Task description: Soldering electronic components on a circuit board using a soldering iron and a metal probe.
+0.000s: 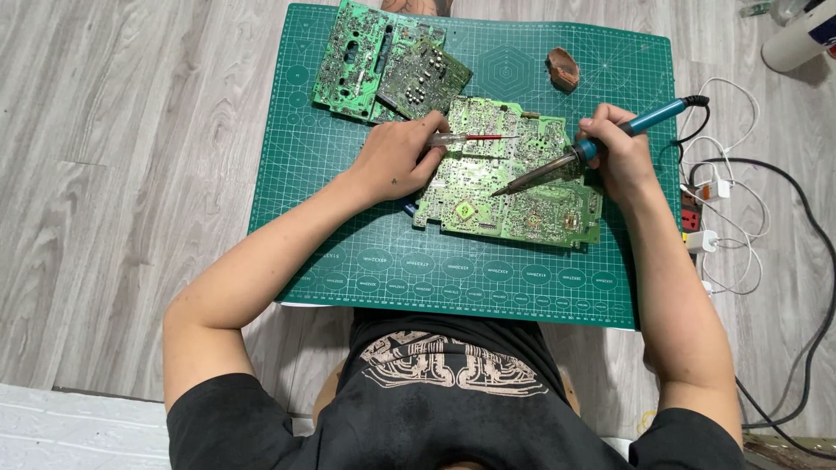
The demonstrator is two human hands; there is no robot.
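**Soldering iron and thin tool over a circuit board**

A large green circuit board [509, 178] is lying at the centre of the frame on a green cutting mat [348, 252]. The left hand [396, 157] is pinching a thin clear-handled tool with a red shaft [470, 138], resting on the board's left edge. The right hand [614, 148] is gripping a blue-handled soldering iron [592, 148], its tip touching the board's middle. Two smaller boards [383, 61] are overlapping at upper centre. White cables [740, 200] are trailing at right.
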